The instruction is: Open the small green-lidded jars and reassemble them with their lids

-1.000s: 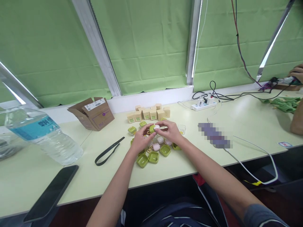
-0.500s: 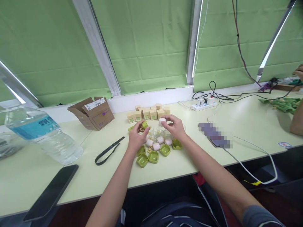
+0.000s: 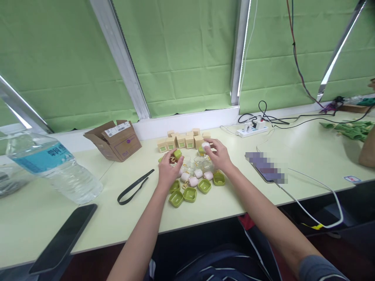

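Observation:
My left hand (image 3: 169, 169) is closed on a small green case piece (image 3: 177, 154), pinched between thumb and fingers. In my right hand (image 3: 220, 156) is a small rounded white case (image 3: 205, 144), gripped at the fingertips. Just under the white case another green piece (image 3: 201, 150) shows; whether the two touch I cannot tell. Between and below the hands lie several clear plastic covers (image 3: 190, 166), pale pink cases (image 3: 193, 181) and open green cups (image 3: 190, 194). A yellow clip ring (image 3: 185, 185) rests among them.
Several small cardboard boxes (image 3: 181, 141) stand behind the pieces. To the left are a brown carton (image 3: 123, 144), a black strap (image 3: 133, 187), a water bottle (image 3: 55, 164) and a black phone (image 3: 64, 238). A power strip (image 3: 252, 131) and a cabled phone (image 3: 268, 168) lie right.
My right hand has moved slightly right and away from me with the white case. The green piece in my left hand has turned and shifted a little. A green piece now shows under the white case.

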Demonstrator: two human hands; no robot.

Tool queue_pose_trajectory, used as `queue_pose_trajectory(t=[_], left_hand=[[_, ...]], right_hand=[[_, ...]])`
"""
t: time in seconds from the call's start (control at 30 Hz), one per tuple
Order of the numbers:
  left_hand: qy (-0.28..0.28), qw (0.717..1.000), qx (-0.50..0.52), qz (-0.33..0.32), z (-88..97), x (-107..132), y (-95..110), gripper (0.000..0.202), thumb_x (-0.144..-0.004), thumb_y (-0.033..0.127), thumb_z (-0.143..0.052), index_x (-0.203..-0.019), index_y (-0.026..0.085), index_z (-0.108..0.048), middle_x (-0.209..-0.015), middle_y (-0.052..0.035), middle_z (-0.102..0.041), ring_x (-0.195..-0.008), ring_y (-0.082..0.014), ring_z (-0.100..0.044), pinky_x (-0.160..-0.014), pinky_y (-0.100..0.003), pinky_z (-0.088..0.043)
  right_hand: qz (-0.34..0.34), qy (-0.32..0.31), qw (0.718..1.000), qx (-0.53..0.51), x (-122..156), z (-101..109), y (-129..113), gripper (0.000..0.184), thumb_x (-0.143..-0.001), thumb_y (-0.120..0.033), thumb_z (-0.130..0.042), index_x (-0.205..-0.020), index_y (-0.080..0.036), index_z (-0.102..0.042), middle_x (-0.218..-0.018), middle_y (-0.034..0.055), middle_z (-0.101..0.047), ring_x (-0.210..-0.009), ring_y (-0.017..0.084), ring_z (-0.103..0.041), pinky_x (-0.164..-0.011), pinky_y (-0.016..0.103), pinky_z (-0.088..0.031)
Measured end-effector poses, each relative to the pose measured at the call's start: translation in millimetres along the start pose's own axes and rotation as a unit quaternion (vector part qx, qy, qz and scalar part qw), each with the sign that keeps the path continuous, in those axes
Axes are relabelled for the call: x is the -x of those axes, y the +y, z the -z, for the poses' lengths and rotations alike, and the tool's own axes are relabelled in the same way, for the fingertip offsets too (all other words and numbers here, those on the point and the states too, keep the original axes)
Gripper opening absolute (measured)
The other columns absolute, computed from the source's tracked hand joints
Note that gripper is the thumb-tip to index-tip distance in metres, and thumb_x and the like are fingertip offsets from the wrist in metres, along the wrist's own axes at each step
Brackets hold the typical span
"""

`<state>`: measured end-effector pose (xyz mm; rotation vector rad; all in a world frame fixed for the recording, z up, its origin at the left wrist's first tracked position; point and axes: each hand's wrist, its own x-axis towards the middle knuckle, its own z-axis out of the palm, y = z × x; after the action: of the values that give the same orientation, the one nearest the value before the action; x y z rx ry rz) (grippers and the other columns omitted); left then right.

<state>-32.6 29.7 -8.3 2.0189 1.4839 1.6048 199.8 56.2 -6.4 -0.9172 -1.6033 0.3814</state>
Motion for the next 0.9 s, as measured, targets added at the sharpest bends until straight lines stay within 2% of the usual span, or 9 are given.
queue_pose_trajectory(t=[0.13, 0.3, 0.5, 0.67, 0.8, 0.9], left_hand=[[-0.003, 1.0, -0.004, -0.009, -0.1, 0.0, -0.8, 0.043, -0.084, 0.044, -0.066, -0.121, 0.022, -0.064, -0.103, -0.0069, -0.07, -0.079, -0.0174, -0.065, -0.08, -0.033, -0.055], [-0.01, 1.0, -0.006, -0.01, -0.3, 0.2, 0.2, 0.043, -0.084, 0.043, -0.066, -0.121, 0.022, -0.064, -0.105, -0.0071, -0.069, -0.08, -0.0172, -0.065, -0.08, -0.033, -0.055], [-0.016, 1.0, -0.015, -0.01, -0.9, 0.0, 1.3, 0.043, -0.084, 0.043, -0.066, -0.121, 0.021, -0.064, -0.107, -0.0075, -0.069, -0.079, -0.0171, -0.064, -0.08, -0.033, -0.054], [-0.018, 0.999, -0.025, -0.012, -0.7, 0.1, 3.2, 0.041, -0.084, 0.042, -0.066, -0.12, 0.021, -0.064, -0.108, -0.0072, -0.069, -0.08, -0.0171, -0.064, -0.081, -0.034, -0.054], [-0.021, 0.999, -0.031, -0.012, -0.2, 0.5, 5.3, 0.042, -0.084, 0.042, -0.066, -0.12, 0.021, -0.063, -0.108, -0.0071, -0.068, -0.08, -0.0171, -0.064, -0.081, -0.034, -0.053], [-0.024, 0.999, -0.034, -0.011, 0.1, 0.6, 6.5, 0.042, -0.084, 0.042, -0.066, -0.121, 0.021, -0.063, -0.108, -0.0072, -0.068, -0.079, -0.0173, -0.064, -0.081, -0.034, -0.053]], right_hand=[[0.006, -0.028, 0.997, 0.069, -3.5, 10.1, 4.0, 0.028, -0.093, -0.035, -0.053, -0.112, -0.021, -0.067, -0.111, 0.0089, -0.066, -0.092, 0.02, -0.064, -0.066, 0.029, -0.057], [-0.005, -0.073, 0.986, 0.151, -6.2, 17.0, 14.9, 0.027, -0.086, -0.03, -0.061, -0.111, -0.02, -0.067, -0.103, 0.0069, -0.068, -0.085, 0.019, -0.064, -0.078, 0.034, -0.054], [-0.006, -0.093, 0.983, 0.155, -6.3, 12.1, 25.3, 0.028, -0.083, -0.028, -0.068, -0.11, -0.019, -0.066, -0.103, 0.0064, -0.068, -0.083, 0.018, -0.063, -0.077, 0.031, -0.053], [0.003, -0.103, 0.977, 0.189, -6.7, 8.0, 35.7, 0.031, -0.082, -0.022, -0.07, -0.113, -0.022, -0.068, -0.107, 0.0076, -0.067, -0.093, 0.02, -0.064, -0.087, 0.035, -0.051], [-0.005, -0.111, 0.971, 0.21, -7.9, 3.6, 39.8, 0.032, -0.08, -0.018, -0.072, -0.111, -0.02, -0.067, -0.103, 0.0066, -0.071, -0.094, 0.023, -0.064, -0.089, 0.038, -0.05], [0.007, -0.116, 0.97, 0.216, -8.7, -0.2, 39.8, 0.031, -0.08, -0.016, -0.072, -0.111, -0.021, -0.069, -0.107, 0.0074, -0.071, -0.1, 0.023, -0.064, -0.092, 0.038, -0.05]])
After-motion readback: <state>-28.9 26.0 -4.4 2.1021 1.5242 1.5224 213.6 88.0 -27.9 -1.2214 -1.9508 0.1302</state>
